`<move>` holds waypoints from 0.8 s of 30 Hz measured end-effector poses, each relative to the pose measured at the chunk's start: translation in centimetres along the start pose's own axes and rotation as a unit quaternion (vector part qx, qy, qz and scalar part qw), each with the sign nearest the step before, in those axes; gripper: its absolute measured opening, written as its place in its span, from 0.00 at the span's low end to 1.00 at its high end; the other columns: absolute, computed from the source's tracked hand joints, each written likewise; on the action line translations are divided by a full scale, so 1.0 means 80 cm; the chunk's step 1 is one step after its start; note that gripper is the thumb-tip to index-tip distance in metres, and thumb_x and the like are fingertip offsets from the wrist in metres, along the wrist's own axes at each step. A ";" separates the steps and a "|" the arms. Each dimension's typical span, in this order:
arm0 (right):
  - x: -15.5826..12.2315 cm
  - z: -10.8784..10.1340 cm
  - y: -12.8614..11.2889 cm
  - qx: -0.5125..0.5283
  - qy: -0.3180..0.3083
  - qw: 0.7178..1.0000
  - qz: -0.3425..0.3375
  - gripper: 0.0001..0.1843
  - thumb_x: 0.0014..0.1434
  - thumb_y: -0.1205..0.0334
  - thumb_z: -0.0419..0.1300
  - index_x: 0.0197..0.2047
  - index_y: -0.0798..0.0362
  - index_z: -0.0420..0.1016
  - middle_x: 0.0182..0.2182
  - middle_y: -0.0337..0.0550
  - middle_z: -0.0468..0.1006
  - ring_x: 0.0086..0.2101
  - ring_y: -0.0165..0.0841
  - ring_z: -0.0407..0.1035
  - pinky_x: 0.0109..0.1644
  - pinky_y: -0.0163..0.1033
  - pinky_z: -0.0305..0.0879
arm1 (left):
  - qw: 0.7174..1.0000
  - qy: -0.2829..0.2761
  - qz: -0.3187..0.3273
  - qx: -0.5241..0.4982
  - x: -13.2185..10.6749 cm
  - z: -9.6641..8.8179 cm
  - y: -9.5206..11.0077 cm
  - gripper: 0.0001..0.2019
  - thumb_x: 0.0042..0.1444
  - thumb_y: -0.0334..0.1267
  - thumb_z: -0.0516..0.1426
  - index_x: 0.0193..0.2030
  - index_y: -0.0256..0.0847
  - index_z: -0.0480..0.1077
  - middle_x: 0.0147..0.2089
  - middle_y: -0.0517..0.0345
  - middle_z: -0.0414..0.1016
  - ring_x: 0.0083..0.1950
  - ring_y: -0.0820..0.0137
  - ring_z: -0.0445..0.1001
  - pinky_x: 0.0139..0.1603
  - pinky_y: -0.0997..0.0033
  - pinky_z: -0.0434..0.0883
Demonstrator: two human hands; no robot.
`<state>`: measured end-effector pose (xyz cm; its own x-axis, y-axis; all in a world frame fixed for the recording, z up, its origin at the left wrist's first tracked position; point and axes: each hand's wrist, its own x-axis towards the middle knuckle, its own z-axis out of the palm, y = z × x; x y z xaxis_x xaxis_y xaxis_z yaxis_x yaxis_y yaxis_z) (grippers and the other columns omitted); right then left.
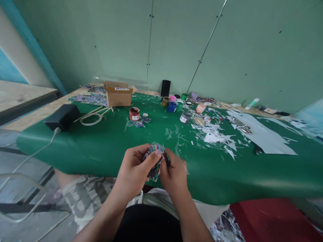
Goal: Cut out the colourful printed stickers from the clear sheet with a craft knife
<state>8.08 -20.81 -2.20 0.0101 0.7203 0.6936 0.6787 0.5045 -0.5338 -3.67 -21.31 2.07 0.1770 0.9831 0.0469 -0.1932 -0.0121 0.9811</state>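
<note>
A small flat piece with a multicoloured pattern and clear film edges [154, 173] is held up in front of my lap, just off the table's near edge. Around its left side my left hand [137, 166] is closed, the thumb pressed flat on its face. My right hand [175, 171] is closed at the piece's right edge, fingers pinched together. Something dark shows between those fingers, too small and hidden to name. A thin clear strip of film [187, 168] sticks out beside the right hand.
On the green-covered table [101, 151] are a red paint jar [134, 114], a blue jar [172, 107], a grey-lidded jar [185, 117], a cardboard box [119, 97], a black power adapter [62, 116], scissors [241, 126], white paper [267, 137] and paper scraps [214, 136].
</note>
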 end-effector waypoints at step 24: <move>-0.005 0.005 0.006 -0.020 0.038 0.998 0.043 0.13 0.62 0.60 0.46 0.26 0.47 0.58 0.16 0.33 0.65 0.18 0.29 0.60 0.23 0.32 0.54 | 0.999 -0.037 -0.010 0.011 0.003 0.007 -0.005 0.17 0.54 0.46 0.60 0.22 0.38 0.65 0.17 0.65 0.60 0.19 0.79 0.54 0.19 0.77 0.51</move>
<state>8.07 -20.64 -2.92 0.1239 0.7219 0.6808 0.7013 0.4217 -0.5748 -3.03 -21.20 1.82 0.2523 0.9668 0.0399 -0.1678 0.0031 0.9858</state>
